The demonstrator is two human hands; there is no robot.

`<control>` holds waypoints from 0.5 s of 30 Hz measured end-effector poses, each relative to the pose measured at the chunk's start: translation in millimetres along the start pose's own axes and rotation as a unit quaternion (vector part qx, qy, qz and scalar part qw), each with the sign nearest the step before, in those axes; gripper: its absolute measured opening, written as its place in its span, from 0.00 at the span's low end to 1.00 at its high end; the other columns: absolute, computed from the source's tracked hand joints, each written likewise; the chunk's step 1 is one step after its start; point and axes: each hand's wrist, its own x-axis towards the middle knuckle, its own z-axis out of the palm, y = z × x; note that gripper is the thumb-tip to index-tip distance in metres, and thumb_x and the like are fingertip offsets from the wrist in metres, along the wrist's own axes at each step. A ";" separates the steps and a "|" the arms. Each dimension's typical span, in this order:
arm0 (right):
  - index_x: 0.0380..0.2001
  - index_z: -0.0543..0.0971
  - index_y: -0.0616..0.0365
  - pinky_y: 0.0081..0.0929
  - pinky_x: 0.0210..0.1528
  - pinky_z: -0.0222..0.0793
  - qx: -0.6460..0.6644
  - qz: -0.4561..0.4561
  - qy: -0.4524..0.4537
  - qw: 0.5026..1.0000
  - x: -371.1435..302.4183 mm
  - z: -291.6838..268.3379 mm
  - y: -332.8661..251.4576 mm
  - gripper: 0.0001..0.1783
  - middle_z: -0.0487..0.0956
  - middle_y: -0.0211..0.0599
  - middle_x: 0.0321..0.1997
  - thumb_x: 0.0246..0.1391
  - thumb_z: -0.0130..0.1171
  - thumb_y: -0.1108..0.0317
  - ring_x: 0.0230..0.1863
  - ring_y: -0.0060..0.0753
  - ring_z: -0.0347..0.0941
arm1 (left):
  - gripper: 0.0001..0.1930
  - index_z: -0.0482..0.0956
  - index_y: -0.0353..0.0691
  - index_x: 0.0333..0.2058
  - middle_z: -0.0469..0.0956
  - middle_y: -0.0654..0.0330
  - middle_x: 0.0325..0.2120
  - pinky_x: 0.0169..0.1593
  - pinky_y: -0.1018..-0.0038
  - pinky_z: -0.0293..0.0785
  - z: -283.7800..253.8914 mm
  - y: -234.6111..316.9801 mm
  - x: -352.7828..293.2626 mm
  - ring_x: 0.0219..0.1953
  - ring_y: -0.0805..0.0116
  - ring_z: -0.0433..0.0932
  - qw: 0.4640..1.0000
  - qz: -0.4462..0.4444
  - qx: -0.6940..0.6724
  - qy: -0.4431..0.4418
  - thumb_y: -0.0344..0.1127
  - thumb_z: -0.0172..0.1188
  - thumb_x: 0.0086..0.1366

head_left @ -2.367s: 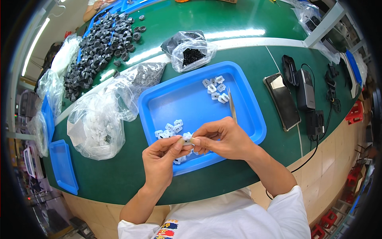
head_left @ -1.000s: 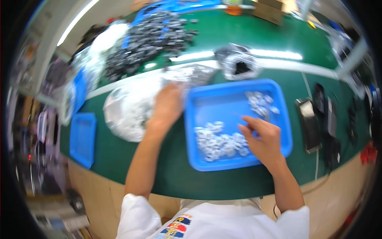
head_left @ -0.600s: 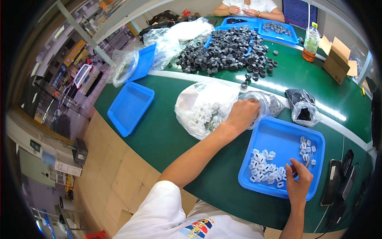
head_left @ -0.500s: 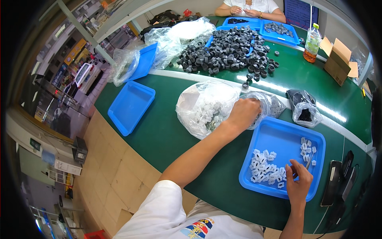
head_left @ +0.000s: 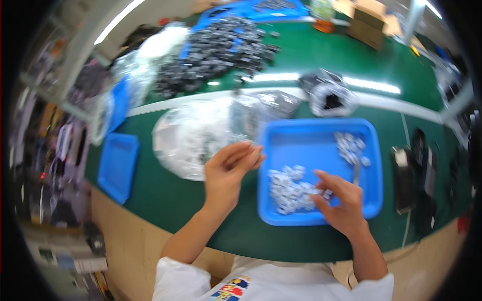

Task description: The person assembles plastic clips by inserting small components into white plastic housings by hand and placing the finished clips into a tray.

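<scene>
1. Hovering over white pieces (head_left: 283, 193) in the blue tray (head_left: 301, 143), the right hand (head_left: 342, 203) parts thumb and forefinger.
2. These look light and stiff; opposite edges seem best to pinch.
3. The left hand (head_left: 224, 175) closes its fingertips; cannot tell on what.
4. Beneath: green tabletop (head_left: 261, 241); beyond: dark parts (head_left: 211, 55), cardboard box (head_left: 365, 29).

Bright, motion-blurred, glare on tabletop (head_left: 321, 55), bent edges

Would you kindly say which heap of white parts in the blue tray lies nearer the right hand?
The larger heap, lower left in the tray; the right hand is at its edge, while the smaller heap lies upper right.
</scene>
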 end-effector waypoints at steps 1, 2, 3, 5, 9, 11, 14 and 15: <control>0.46 0.78 0.56 0.24 0.27 0.72 0.047 0.003 -0.014 0.999 0.9 2.9 -8.3 0.24 0.80 0.39 0.32 0.41 0.69 0.73 0.26 0.34 0.77 | 0.18 0.73 0.34 0.49 0.79 0.46 0.40 0.42 0.71 0.80 3.5 5.0 -19.9 0.39 0.59 0.82 0.999 -0.024 -0.003 -0.023 0.19 0.59 0.59; 0.46 0.78 0.55 0.25 0.27 0.72 0.049 -0.001 -0.019 0.999 0.4 3.6 -2.8 0.24 0.79 0.37 0.34 0.41 0.69 0.72 0.27 0.33 0.76 | 0.18 0.73 0.34 0.49 0.79 0.46 0.40 0.42 0.71 0.80 13.7 -9.8 -21.1 0.39 0.59 0.82 0.997 -0.053 -0.028 -0.054 0.19 0.59 0.59; 0.46 0.79 0.53 0.25 0.27 0.72 0.063 -0.022 -0.026 0.997 -1.0 3.7 -2.0 0.25 0.79 0.36 0.36 0.40 0.70 0.70 0.28 0.32 0.76 | 0.22 0.71 0.36 0.52 0.78 0.44 0.43 0.42 0.71 0.80 21.3 -14.6 -27.8 0.39 0.59 0.82 0.993 -0.063 -0.035 -0.099 0.18 0.59 0.58; 0.46 0.79 0.51 0.25 0.27 0.72 0.050 -0.027 -0.025 0.998 -5.8 5.8 -4.3 0.25 0.78 0.34 0.35 0.40 0.70 0.70 0.29 0.31 0.75 | 0.26 0.69 0.37 0.55 0.76 0.42 0.46 0.42 0.71 0.80 32.2 -17.2 -38.5 0.40 0.59 0.82 0.985 -0.076 -0.046 -0.145 0.17 0.59 0.58; 0.46 0.80 0.47 0.25 0.26 0.71 0.037 -0.060 -0.066 0.995 -5.2 -0.5 -0.8 0.24 0.75 0.31 0.32 0.40 0.69 0.70 0.29 0.30 0.73 | 0.37 0.54 0.41 0.64 0.64 0.43 0.58 0.45 0.72 0.80 39.4 -18.3 -37.4 0.46 0.59 0.79 0.967 -0.068 -0.030 -0.242 0.16 0.59 0.57; 0.45 0.81 0.49 0.21 0.25 0.71 0.071 -0.054 -0.081 0.993 -5.9 -3.0 -0.6 0.22 0.75 0.32 0.34 0.41 0.70 0.72 0.28 0.27 0.73 | 0.38 0.53 0.41 0.64 0.63 0.42 0.59 0.43 0.73 0.81 37.1 -18.7 -35.0 0.44 0.58 0.80 0.956 -0.033 0.012 -0.291 0.16 0.59 0.57; 0.42 0.82 0.52 0.17 0.23 0.69 0.161 -0.016 -0.093 0.982 -7.1 -1.8 1.1 0.19 0.75 0.32 0.34 0.43 0.70 0.74 0.27 0.23 0.73 | 0.39 0.53 0.41 0.64 0.62 0.41 0.59 0.41 0.74 0.81 33.7 -22.1 -32.3 0.43 0.58 0.81 0.955 0.004 -0.019 -0.297 0.16 0.60 0.57; 0.42 0.83 0.53 0.17 0.23 0.69 0.213 0.019 -0.089 0.973 -7.9 -1.7 2.1 0.18 0.76 0.32 0.33 0.43 0.69 0.74 0.27 0.21 0.73 | 0.39 0.53 0.41 0.64 0.62 0.41 0.59 0.41 0.74 0.81 33.5 -24.3 -32.8 0.43 0.58 0.81 0.954 0.002 -0.020 -0.299 0.16 0.60 0.57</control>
